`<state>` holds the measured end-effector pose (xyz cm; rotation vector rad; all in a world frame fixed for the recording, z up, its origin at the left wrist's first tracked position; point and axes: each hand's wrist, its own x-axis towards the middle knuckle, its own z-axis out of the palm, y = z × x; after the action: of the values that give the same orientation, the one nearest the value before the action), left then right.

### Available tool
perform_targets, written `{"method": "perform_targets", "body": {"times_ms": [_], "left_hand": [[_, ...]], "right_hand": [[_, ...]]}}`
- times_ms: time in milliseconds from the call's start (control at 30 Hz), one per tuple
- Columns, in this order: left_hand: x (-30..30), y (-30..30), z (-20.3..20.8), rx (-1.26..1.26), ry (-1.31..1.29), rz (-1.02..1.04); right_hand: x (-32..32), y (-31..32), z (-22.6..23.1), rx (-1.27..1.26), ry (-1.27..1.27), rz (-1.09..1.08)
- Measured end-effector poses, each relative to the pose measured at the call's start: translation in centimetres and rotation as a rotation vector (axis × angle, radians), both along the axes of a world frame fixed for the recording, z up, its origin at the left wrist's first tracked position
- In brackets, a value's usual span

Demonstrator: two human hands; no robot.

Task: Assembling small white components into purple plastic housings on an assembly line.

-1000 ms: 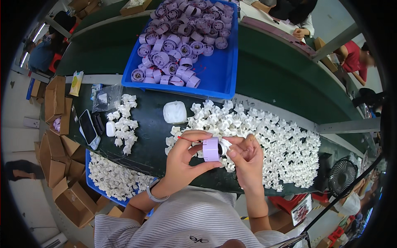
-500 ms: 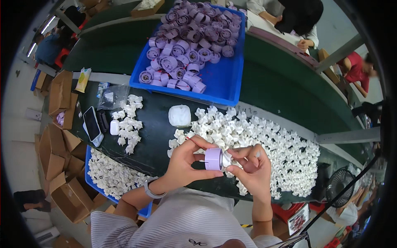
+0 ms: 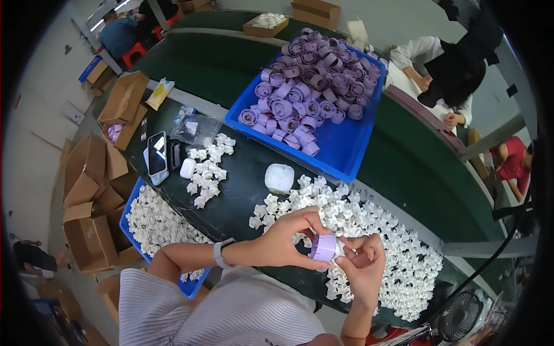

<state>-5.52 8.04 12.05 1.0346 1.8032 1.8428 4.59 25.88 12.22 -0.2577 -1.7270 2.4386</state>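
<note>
Both hands lowered, left hand (image 3: 283, 242), right hand (image 3: 362, 268), gripping purple cap (image 3: 324, 248)

Bare dark table surface (image 3: 242, 199) runs as a diagonal lane through the middle of the frame, between the small cluster of white pieces (image 3: 206, 167) at centre left and the wide heap of white pieces (image 3: 375, 242) at right. A small white tub (image 3: 279, 177) stands in that lane near its upper end. Above it the blue tray of purple caps (image 3: 346, 150) blocks the upper centre. At left, a phone (image 3: 156, 154) and clear bag (image 3: 194, 127) crowd the table edge; a blue bin of white pieces (image 3: 134, 193) fills the lower left.
</note>
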Motion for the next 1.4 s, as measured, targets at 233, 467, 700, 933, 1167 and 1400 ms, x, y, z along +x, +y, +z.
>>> {"method": "perform_targets", "body": {"times_ms": [233,467,700,933,1167,1400], "left_hand": [[0.7,0.6,-0.7,0.014,-0.431,-0.080],[-2.9,3.2,0.1,0.004,-0.263,-0.184],[-15.2,17.2,-2.2,-0.452,0.875,-0.050],[-20.5,27.3,-8.7,-0.789,1.108,0.068],[-20.8,27.4,-7.3,-0.826,1.155,-0.114],[-33.4,18.4,-3.2,-0.650,1.007,0.559]], "right_hand": [[-0.1,-0.6,0.4,0.017,-0.010,0.017],[-1.2,-0.3,0.3,0.117,0.138,-0.303],[1.4,-1.1,-2.9,0.142,0.030,-0.565],[4.4,-3.3,-3.8,0.020,-0.054,-0.532],[4.3,-2.0,-4.5,0.016,-0.089,-0.489],[3.7,-0.8,-4.5,0.015,-0.056,-0.537]]}}
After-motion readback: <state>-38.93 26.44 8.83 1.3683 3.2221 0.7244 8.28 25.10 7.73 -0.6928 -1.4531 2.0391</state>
